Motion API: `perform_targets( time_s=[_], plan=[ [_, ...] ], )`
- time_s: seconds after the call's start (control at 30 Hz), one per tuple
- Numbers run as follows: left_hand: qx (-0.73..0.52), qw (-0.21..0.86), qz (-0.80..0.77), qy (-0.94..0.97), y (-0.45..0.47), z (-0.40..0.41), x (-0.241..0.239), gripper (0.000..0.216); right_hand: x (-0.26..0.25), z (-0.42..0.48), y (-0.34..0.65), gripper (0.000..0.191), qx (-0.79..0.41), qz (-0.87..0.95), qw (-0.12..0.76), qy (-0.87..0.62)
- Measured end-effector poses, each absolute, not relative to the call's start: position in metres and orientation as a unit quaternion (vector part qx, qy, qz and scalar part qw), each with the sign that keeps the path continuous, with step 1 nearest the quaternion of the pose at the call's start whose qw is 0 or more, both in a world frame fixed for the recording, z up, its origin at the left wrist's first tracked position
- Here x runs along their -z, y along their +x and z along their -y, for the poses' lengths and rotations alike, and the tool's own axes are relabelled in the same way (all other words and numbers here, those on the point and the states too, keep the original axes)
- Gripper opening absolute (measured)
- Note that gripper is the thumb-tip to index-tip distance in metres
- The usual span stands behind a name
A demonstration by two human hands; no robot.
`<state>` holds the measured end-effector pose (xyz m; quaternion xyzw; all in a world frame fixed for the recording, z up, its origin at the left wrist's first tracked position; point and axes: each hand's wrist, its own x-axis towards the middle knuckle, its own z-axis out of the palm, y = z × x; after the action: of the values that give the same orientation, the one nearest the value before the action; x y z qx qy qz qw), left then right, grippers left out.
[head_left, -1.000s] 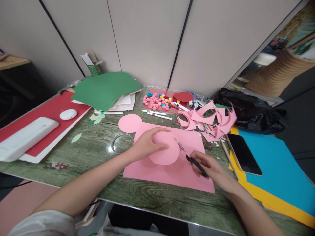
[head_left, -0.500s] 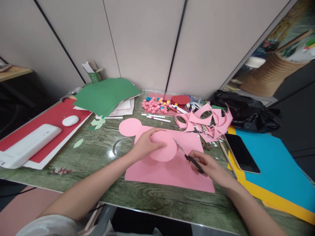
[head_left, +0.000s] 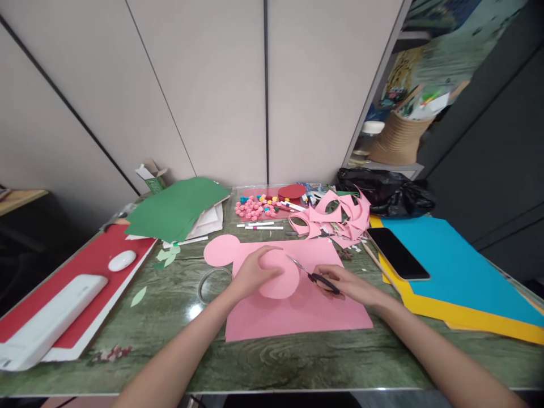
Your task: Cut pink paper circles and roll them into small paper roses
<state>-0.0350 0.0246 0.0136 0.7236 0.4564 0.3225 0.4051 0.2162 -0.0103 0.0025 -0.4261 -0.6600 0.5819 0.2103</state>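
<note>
Between the thumb and fingers of my left hand [head_left: 254,273] is a pink paper circle [head_left: 281,280], held a little above a pink paper sheet [head_left: 297,317] on the table. My right hand [head_left: 342,282] is closed round the black handles of a pair of scissors [head_left: 314,276]. The scissors' blades point up and left, near the circle's upper right edge; whether they touch it I cannot tell. A second pink circle [head_left: 221,250] lies at the sheet's upper left corner. Beside my left wrist, a roll of tape [head_left: 204,286] rests flat.
Pink paper scraps [head_left: 329,212] are heaped behind the sheet, near markers [head_left: 263,228] and small pink pieces [head_left: 255,208]. Green sheets [head_left: 178,207] lie at the back left, a white device [head_left: 55,317] on red paper at left. A phone [head_left: 398,253] lies on blue paper [head_left: 450,266] at right.
My view has turned to the right and tipped upward. Both hands keep their holds on the circle and the scissors, with the blades still close to the circle's edge.
</note>
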Motion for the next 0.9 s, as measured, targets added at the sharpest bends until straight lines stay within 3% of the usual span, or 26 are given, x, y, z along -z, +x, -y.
perform_targets(
  time_s=[0.3,0.9],
  plan=[
    [-0.315,0.401,-0.454,0.731,-0.037,-0.028,-0.017,0.043,0.002,0.007,0.210,0.038,-0.565,0.678,0.213,-0.420],
    [-0.270,0.407,-0.427,0.761,-0.048,-0.034,-0.026,0.044,0.005,0.011,0.206,0.036,-0.553,0.694,0.201,-0.414]
  ],
)
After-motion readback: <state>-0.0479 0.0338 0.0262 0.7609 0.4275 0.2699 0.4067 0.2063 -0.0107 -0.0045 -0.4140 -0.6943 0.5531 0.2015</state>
